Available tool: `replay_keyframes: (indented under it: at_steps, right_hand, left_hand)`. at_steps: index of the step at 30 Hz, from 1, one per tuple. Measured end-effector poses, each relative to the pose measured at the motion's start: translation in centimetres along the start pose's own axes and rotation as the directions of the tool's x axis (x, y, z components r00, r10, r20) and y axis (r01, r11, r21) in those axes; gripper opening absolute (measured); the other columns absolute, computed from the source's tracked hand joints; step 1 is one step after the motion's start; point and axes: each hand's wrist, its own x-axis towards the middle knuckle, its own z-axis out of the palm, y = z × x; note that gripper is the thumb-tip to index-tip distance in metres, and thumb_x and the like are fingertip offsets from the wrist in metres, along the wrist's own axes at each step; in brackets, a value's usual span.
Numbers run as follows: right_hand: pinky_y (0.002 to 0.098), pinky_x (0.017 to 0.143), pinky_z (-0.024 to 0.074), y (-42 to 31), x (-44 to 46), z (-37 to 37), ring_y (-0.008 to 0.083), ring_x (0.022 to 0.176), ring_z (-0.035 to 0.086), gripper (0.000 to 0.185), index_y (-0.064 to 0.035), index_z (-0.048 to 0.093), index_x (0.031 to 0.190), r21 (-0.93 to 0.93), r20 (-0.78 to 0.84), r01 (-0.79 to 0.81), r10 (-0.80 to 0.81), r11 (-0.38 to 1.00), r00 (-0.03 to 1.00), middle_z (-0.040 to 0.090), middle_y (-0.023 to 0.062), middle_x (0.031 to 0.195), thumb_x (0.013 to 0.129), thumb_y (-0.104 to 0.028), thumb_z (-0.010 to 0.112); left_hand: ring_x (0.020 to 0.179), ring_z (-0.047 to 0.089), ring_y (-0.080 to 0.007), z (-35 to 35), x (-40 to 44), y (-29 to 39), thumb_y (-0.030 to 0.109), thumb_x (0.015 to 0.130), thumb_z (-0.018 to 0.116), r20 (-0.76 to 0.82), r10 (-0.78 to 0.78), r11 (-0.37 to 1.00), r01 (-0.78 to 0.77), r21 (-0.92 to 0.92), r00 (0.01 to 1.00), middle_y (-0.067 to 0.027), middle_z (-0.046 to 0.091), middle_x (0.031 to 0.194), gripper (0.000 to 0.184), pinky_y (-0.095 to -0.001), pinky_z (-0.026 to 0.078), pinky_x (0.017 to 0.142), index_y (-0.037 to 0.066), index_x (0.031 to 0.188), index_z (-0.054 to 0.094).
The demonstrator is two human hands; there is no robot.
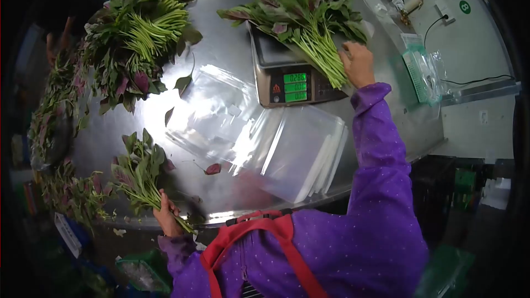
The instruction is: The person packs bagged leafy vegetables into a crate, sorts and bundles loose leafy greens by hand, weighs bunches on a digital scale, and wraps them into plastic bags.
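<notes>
A bunch of leafy greens (317, 30) with purple-tinged leaves lies on a digital scale (266, 85), its stems pointing toward me over the lit green display. My right hand (359, 63) is at the right side of these stems, fingers curled against them; whether it grips them is hard to see. Lower left, near the table's front edge, my left hand (167, 215) is closed around the stems of a smaller bunch (144, 174), leaves pointing away from me. Clear plastic bags (298, 154) lie flat on the metal table (221, 38) between my hands.
A large heap of greens (146, 27) sits at the upper left, with more greens (49, 116) along the left edge. Loose leaves (212, 169) are scattered near the bags. A green basket (418, 74) with plastic stands at the right edge. Part of another person (61, 38) shows upper left.
</notes>
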Motion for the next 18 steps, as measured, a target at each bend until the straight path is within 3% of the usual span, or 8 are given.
replay_keyframes:
  at_steps: [3, 10, 12, 18]
  right_hand:
    - [0.0399, 0.075, 0.0434, -1.5, -1.1, -2.5, 0.0295, 0.084, 0.059, 0.015, -0.0041, 0.066, 0.088, 0.211, -0.052, -0.023, 0.035, 0.977, 0.998, 0.065, 0.0113, 0.086, 0.079, -0.016, 0.064]
    - [0.0359, 0.07, 0.0467, -5.6, -5.3, -5.6, 0.0308, 0.076, 0.061, 0.012, 0.0002, 0.066, 0.087, 0.41, -0.029, -0.149, 0.176, 0.9, 0.984, 0.065, 0.0151, 0.081, 0.079, -0.009, 0.063]
    - [0.035, 0.069, 0.047, -6.4, -6.6, -4.9, 0.03, 0.075, 0.061, 0.013, 0.0014, 0.066, 0.087, 0.49, -0.014, -0.173, 0.206, 0.854, 0.978, 0.065, 0.0161, 0.08, 0.079, -0.009, 0.063]
    - [0.0349, 0.068, 0.0475, -8.4, -7.2, -5.4, 0.0291, 0.073, 0.062, 0.013, 0.0016, 0.066, 0.087, 0.505, 0.077, -0.296, 0.299, 0.811, 0.951, 0.065, 0.0169, 0.08, 0.079, -0.008, 0.063]
  left_hand:
    - [0.043, 0.036, -0.0074, -0.1, 0.4, 0.5, 0.023, 0.089, 0.06, 0.034, 0.059, 0.998, -0.06, 0.013, 0.998, 0.0014, 0.038, 0.056, 0.035, -0.0234, 0.03, 0.041, 0.002, 0.115, 0.051]
    - [0.045, 0.038, -0.0068, 0.7, -1.1, 4.4, 0.026, 0.091, 0.057, 0.088, 0.245, 0.967, -0.25, 0.052, 0.965, 0.0006, 0.041, 0.058, 0.036, -0.0225, 0.031, 0.041, -0.001, 0.114, 0.051]
    - [0.046, 0.039, -0.0069, 1.2, -1.3, 4.6, 0.028, 0.092, 0.055, 0.097, 0.253, 0.966, -0.257, 0.029, 0.962, 0.0005, 0.041, 0.058, 0.037, -0.0225, 0.031, 0.041, -0.002, 0.114, 0.051]
    - [0.045, 0.039, -0.007, 0.1, -1.2, 4.2, 0.029, 0.095, 0.05, 0.151, 0.216, 0.976, -0.214, -0.027, 0.965, 0.0004, 0.041, 0.057, 0.037, -0.0225, 0.032, 0.042, -0.002, 0.114, 0.05]
